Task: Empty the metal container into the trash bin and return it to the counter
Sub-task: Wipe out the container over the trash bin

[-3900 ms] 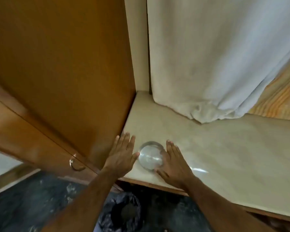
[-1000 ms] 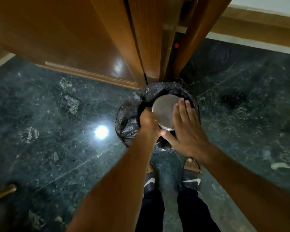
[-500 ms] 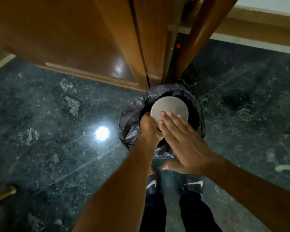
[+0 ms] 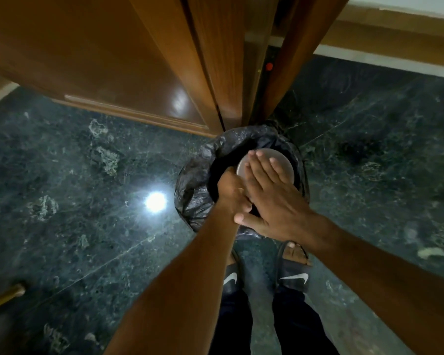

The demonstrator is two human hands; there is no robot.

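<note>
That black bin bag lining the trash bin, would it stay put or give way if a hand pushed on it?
The black bin bag looks thin and crinkled, so it would probably flex and crumple rather than resist. Its folded-over edge seems loosely draped on the trash bin, so a push might drag it inward. Its glossy sheen suggests it is somewhat slippery.

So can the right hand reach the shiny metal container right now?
Yes, it looks so: the right hand already lies flat on the upturned metal container over the trash bin, while the left hand grips its side.
</note>
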